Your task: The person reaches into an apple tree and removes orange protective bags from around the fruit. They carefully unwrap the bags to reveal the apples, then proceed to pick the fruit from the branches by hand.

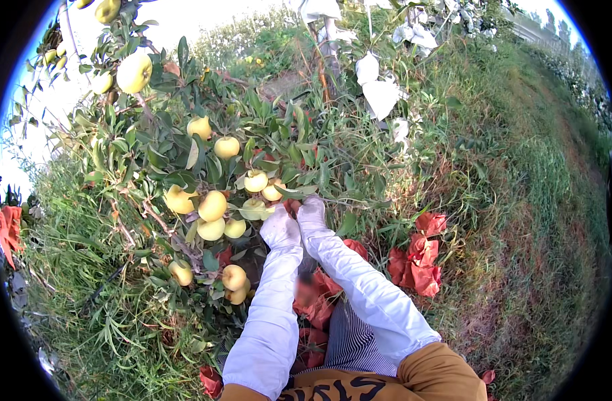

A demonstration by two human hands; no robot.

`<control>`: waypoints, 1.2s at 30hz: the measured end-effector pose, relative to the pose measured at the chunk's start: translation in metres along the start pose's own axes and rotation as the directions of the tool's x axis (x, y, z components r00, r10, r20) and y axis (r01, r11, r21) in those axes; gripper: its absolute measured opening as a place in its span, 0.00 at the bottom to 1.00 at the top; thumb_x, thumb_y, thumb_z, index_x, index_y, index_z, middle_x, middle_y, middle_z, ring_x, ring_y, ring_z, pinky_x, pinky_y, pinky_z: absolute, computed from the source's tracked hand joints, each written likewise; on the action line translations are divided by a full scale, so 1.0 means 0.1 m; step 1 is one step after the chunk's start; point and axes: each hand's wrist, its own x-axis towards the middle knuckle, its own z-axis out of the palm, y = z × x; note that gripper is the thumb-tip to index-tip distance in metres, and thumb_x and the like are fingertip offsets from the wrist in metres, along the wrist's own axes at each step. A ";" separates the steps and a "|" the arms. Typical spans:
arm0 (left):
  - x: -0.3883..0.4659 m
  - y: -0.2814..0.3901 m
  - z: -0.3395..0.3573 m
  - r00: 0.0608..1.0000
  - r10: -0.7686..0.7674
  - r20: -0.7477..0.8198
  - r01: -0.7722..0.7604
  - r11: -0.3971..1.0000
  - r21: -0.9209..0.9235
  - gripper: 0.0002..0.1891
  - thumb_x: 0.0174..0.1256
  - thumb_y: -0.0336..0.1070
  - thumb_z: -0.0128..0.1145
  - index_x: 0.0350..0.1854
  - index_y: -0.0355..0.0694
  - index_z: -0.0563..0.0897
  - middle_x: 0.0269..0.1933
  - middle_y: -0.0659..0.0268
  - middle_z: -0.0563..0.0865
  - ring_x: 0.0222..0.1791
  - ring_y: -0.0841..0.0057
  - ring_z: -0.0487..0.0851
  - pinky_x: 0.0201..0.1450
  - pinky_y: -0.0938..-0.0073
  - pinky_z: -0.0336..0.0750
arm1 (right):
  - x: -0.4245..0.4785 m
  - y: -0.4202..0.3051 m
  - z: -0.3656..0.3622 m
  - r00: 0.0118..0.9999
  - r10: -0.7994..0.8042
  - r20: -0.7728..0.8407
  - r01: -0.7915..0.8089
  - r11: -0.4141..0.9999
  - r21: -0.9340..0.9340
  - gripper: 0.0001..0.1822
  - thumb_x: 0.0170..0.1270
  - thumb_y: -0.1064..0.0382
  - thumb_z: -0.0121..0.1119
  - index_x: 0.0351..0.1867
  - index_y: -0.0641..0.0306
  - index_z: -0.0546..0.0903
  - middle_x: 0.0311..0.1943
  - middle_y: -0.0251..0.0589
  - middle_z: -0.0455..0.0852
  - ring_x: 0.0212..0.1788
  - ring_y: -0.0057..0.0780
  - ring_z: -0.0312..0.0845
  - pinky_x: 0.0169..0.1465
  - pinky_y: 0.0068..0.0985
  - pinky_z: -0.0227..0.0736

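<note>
My left hand (280, 226) and my right hand (312, 214) are close together at a leafy apple branch, both covered in white cloth. A small reddish patch shows between them; I cannot tell whether it is fingers or red paper. The fingertips are mostly hidden. Just beyond and left of my left hand hang a pale yellow apple (253, 209) and another apple (256, 181). A third apple (273, 190) is right above the hands. Further left, a cluster with a yellow apple (212, 206) hangs among green leaves (158, 155).
Crumpled red paper (420, 258) lies on the grass at right, with more red paper (318, 306) below my forearms. A branch (158, 218) crosses low at left. White bags (380, 95) hang ahead. A grassy strip (526, 200) runs along the right.
</note>
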 end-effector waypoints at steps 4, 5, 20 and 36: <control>-0.08 -0.06 0.18 0.999 0.023 0.037 -0.013 0.971 -0.240 0.11 0.62 0.36 0.47 0.33 0.35 0.81 0.29 0.55 0.84 0.29 0.63 0.82 0.32 0.69 0.74 | 0.17 0.39 -0.33 0.966 -0.253 0.059 0.252 0.854 -0.455 0.06 0.58 0.70 0.53 0.29 0.66 0.82 0.22 0.36 0.83 0.23 0.23 0.77 0.24 0.25 0.68; -0.09 -0.24 0.24 1.000 0.023 0.002 -0.021 0.949 -0.314 0.11 0.62 0.35 0.47 0.34 0.34 0.80 0.30 0.55 0.83 0.30 0.66 0.82 0.33 0.70 0.74 | 0.11 0.44 -0.22 0.933 -0.354 0.074 0.333 0.762 -0.555 0.05 0.57 0.70 0.53 0.28 0.66 0.81 0.22 0.37 0.83 0.23 0.25 0.77 0.24 0.26 0.68; -0.74 -0.73 -0.01 0.775 -0.581 0.249 0.275 -0.044 -0.960 0.06 0.61 0.33 0.43 0.28 0.40 0.72 0.32 0.70 0.68 0.36 0.81 0.68 0.41 0.79 0.68 | -0.26 0.89 -0.63 0.968 0.166 -0.185 -0.203 0.958 -0.200 0.08 0.65 0.60 0.49 0.39 0.58 0.77 0.28 0.33 0.79 0.30 0.25 0.74 0.36 0.25 0.70; -2.06 -1.67 -0.62 0.731 0.508 0.455 -0.362 0.854 -0.373 0.05 0.51 0.32 0.59 0.27 0.38 0.78 0.28 0.55 0.80 0.32 0.56 0.80 0.35 0.64 0.75 | -0.73 0.86 -2.72 0.896 0.117 -0.428 -0.383 0.691 -0.613 0.07 0.58 0.71 0.48 0.33 0.63 0.78 0.27 0.40 0.82 0.31 0.33 0.79 0.36 0.29 0.72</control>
